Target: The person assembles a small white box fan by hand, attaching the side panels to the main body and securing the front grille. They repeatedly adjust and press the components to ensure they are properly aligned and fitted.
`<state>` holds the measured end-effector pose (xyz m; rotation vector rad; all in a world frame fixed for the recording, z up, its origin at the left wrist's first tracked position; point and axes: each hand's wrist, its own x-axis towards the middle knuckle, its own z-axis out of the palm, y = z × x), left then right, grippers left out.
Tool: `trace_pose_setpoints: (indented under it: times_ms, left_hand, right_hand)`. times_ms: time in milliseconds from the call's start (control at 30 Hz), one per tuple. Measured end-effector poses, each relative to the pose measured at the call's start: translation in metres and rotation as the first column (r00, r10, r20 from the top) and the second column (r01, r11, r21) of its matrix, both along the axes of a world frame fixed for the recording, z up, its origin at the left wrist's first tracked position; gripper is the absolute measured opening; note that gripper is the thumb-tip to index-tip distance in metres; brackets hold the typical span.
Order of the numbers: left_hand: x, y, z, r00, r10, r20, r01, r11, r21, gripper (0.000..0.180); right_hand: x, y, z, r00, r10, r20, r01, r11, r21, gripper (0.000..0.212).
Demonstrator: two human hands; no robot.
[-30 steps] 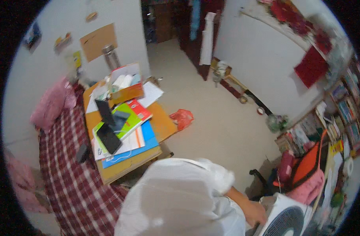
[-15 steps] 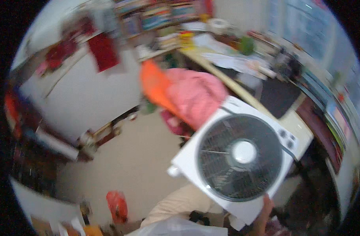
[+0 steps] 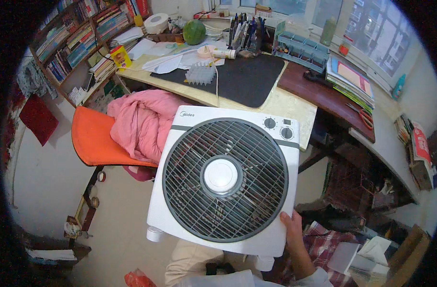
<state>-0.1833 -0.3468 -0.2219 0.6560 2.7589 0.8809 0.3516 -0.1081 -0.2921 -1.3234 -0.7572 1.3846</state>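
white fan [image 3: 222, 176], held in right grip [image 3: 294, 231]

A box fan [image 3: 222, 176] is before the worktop [image 3: 300, 115], the right hand [image 3: 295, 230] at its lower right edge, a chair [image 3: 90, 138] bearing cloth [image 3: 144, 119] to its left, and a melon [image 3: 194, 32] behind.

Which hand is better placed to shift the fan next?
Right, probably: the right hand holds the fan at its lower right edge, thumb toward the front. The left hand is out of view.
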Motion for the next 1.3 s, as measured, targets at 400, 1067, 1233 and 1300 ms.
trace_pose_setpoints:
  times_ms: [400,1067,1233,1300]
  left_hand:
    - [-0.007,-0.016,-0.008,0.999,0.016,-0.035,-0.016,1.0,-0.008,0.042]
    - [0.017,-0.171,-0.006,0.924,0.292,-0.248,-0.333,0.932,-0.142,0.049]
    - [0.057,-0.272,-0.02,0.827,0.443,-0.346,-0.537,0.806,-0.251,0.051]
    - [0.086,-0.326,-0.031,0.766,0.51,-0.391,-0.632,0.711,-0.31,0.052]
  right_hand:
    - [0.003,0.0,-0.007,1.0,0.016,0.003,-0.016,1.0,0.024,0.038]
    - [0.015,0.003,-0.021,0.999,-0.017,0.036,0.017,1.0,0.0,0.044]
    - [0.005,0.004,-0.015,0.994,-0.014,-0.112,0.011,0.999,-0.03,0.051]
    - [0.029,0.02,-0.041,0.996,0.043,-0.076,-0.045,0.998,-0.032,0.05]
